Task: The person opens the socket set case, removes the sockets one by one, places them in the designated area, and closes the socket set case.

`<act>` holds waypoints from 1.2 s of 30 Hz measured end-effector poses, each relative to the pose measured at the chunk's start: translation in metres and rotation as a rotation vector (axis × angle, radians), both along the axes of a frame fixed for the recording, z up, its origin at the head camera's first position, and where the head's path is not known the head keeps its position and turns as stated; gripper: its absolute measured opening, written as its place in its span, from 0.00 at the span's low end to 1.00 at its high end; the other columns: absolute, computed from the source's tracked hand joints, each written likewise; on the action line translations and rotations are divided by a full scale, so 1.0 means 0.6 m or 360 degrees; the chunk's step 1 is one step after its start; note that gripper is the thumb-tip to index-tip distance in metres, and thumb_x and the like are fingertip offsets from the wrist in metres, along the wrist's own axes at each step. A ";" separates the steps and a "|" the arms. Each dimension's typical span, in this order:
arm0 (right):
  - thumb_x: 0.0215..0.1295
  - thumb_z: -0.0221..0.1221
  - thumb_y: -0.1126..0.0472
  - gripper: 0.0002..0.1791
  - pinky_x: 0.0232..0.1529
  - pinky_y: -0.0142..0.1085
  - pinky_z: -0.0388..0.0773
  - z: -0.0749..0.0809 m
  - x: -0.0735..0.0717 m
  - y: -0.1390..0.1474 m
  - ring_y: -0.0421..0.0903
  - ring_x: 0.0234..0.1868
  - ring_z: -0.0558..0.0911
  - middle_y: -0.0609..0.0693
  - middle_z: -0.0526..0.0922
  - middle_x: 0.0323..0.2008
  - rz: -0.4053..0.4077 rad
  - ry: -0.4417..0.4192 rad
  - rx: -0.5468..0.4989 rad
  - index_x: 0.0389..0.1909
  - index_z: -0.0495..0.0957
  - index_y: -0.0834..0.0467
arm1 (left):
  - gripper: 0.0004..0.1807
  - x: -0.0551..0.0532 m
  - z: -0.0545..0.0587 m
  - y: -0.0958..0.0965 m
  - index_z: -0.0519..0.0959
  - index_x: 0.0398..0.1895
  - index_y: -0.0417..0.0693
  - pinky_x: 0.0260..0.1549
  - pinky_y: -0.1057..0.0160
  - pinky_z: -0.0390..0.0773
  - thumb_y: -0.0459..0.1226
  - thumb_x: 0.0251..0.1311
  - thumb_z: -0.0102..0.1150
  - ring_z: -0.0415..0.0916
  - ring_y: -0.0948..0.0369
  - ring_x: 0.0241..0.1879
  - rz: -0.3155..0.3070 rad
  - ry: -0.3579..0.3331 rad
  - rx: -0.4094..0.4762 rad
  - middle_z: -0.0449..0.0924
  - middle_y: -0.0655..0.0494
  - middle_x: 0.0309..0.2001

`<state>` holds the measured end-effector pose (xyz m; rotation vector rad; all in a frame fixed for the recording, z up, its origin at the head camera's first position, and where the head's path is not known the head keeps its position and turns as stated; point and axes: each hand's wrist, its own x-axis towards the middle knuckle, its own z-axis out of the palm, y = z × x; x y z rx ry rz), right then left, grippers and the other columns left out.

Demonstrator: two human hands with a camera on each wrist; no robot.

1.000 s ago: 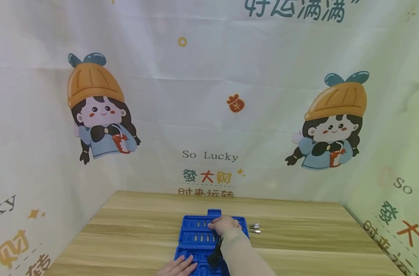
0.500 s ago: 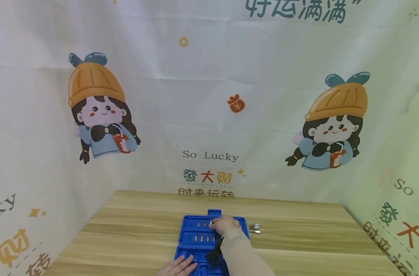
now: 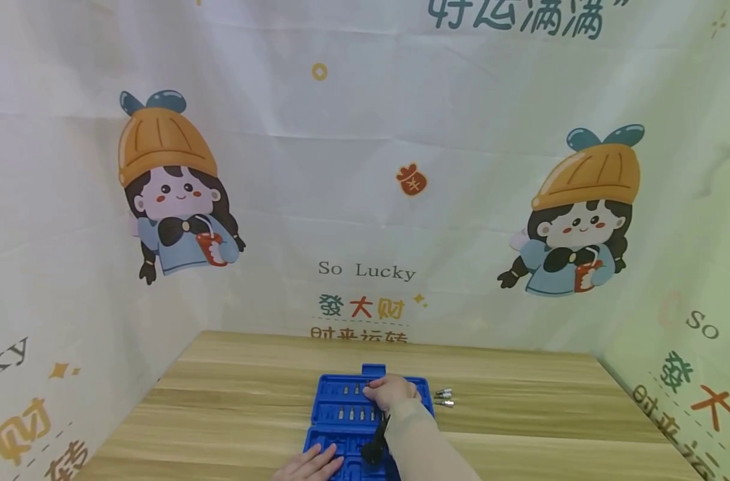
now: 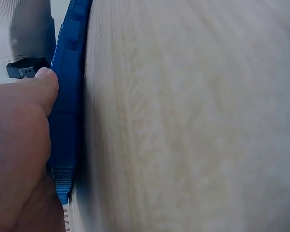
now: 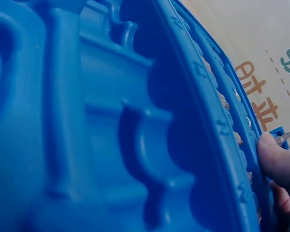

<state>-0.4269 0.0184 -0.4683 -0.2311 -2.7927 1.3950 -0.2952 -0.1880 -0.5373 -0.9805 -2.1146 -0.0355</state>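
Left hand (image 3: 309, 464) lies flat, fingers extended, on the near half of one open blue case (image 3: 325, 417); I see the right hand (image 3: 394, 392) pinching one pointed metal bit (image 5: 283, 138) at the far row. To do this well, I would hold the case steady and guide the bit straight, without tilting it. Counting: two seated bits (image 3: 357, 389) visible in that row, four in the next, others perhaps hidden, and two or three loose metal pieces (image 3: 446, 403) just right of the case
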 end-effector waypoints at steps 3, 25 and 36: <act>0.55 0.69 0.52 0.05 0.61 0.62 0.55 0.002 0.002 0.001 0.68 0.62 0.61 0.63 0.73 0.56 -0.0016 0.0017 -0.0044 0.33 0.87 0.46 | 0.29 0.000 0.001 0.002 0.78 0.60 0.54 0.55 0.70 0.70 0.59 0.60 0.57 0.76 0.59 0.56 -0.0009 -0.0002 0.0006 0.77 0.58 0.59; 0.64 0.62 0.63 0.13 0.51 0.52 0.72 0.045 0.021 0.075 0.55 0.49 0.77 0.58 0.80 0.45 0.0442 0.0180 -0.0420 0.45 0.78 0.67 | 0.33 0.016 0.035 0.011 0.72 0.65 0.51 0.50 0.55 0.76 0.61 0.68 0.41 0.71 0.52 0.61 0.0050 -0.0649 -0.0108 0.72 0.54 0.64; 0.63 0.63 0.62 0.12 0.44 0.46 0.75 0.038 0.014 0.146 0.47 0.40 0.77 0.52 0.80 0.39 0.0510 0.0288 -0.0348 0.44 0.80 0.65 | 0.33 0.019 0.037 0.000 0.71 0.67 0.53 0.51 0.54 0.75 0.61 0.68 0.42 0.70 0.52 0.62 0.0059 -0.0698 -0.0089 0.71 0.55 0.65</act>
